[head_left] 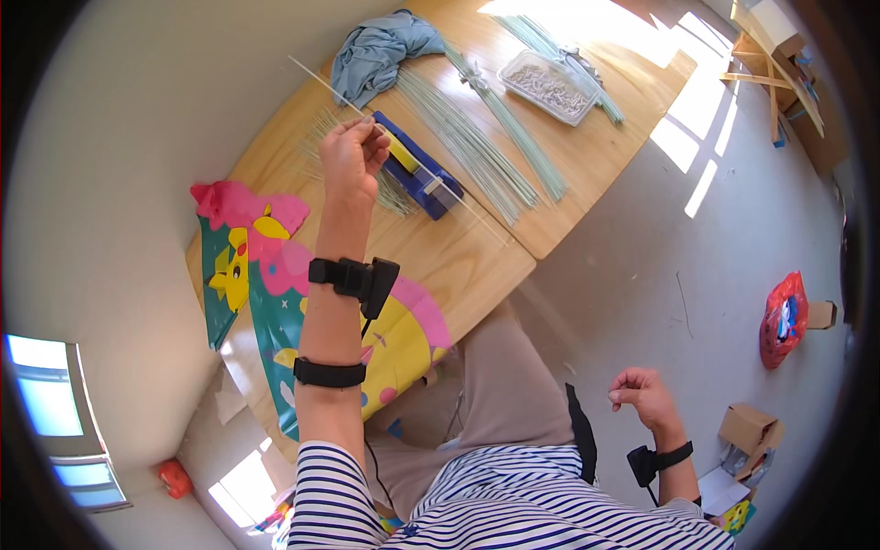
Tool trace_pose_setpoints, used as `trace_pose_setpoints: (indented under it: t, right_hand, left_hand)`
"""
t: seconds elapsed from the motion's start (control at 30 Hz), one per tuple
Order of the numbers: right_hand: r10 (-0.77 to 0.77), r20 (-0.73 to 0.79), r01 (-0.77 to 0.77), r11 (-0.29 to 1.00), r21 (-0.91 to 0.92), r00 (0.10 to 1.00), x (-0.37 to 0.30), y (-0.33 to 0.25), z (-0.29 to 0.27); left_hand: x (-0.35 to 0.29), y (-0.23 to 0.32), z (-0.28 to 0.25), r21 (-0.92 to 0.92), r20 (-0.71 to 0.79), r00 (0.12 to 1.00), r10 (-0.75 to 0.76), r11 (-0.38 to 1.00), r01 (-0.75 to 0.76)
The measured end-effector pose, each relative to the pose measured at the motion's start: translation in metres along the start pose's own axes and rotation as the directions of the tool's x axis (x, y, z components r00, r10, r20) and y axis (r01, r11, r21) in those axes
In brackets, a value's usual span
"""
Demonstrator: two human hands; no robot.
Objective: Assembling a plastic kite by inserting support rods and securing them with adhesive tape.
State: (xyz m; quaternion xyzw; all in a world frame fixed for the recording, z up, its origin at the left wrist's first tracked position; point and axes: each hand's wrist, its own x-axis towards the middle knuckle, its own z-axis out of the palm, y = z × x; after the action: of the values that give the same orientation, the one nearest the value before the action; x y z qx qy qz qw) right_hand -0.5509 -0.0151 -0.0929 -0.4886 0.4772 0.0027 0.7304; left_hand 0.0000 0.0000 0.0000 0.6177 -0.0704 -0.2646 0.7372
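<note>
The left grip [352, 156] pinches a thin rod [323, 83].

The wooden table [458, 266] bears thin rods [467, 142], a blue cloth [380, 55], tape dispenser [422, 151], clear tub [541, 104] — and colourful sheets [275, 316].

Blue tape dispenser [424, 159]: upper-left end partly covered by left hand [355, 154].
Thin pale rod [321, 82], crossing dispenser: stretch under fingers hidden.
Green sticks [392, 195], left of dispenser: partly hidden by left hand.
White bits [546, 86], upper right of dispenser: too small to identify.
Right hand [643, 397], well below right of dispenser: palm hidden.
Red bag [775, 346], far right of dispenser: contents indistinct.
</note>
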Motion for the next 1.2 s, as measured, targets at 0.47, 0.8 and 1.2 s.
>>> trace_pose_setpoints:
  t: [0.47, 0.8, 1.2]
  right_hand:
    - [0.023, 0.024, -0.025, 0.996, 0.084, 0.999, 0.011, 0.007, -0.002]
    - [0.002, -0.008, -0.001, 1.000, 0.029, 1.000, 0.018, 0.011, -0.003]
    - [-0.020, -0.028, 0.020, 1.000, 0.015, 0.999, 0.018, 0.013, -0.001]
  left_hand:
    - [-0.049, -0.054, 0.008, 0.197, -0.099, 0.971, 0.216, 0.961, -0.193]
    - [-0.089, -0.122, 0.007, -0.468, -0.127, 0.913, -0.387, 0.835, 0.289]
    - [-0.078, -0.130, 0.023, -0.632, -0.092, 0.879, -0.467, 0.710, 0.311]
